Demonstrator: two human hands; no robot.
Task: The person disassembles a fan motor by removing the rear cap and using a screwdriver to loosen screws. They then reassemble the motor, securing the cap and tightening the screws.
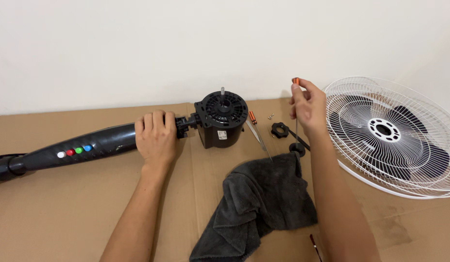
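A glossy black fan neck [74, 148] with coloured round buttons runs off the left edge. The left hand [156, 136] wraps its fingers around it, just beside the ribbed cylindrical motor housing [221, 119], standing shaft-up on brown cardboard [64, 213]. A fuzzy grey cloth [256, 204] lies crumpled in front. The right hand [308, 106] pinches an orange-handled screwdriver [296, 109] upright; its tip is hard to make out. Right, white wire grilles [390, 133] enclose dark blades.
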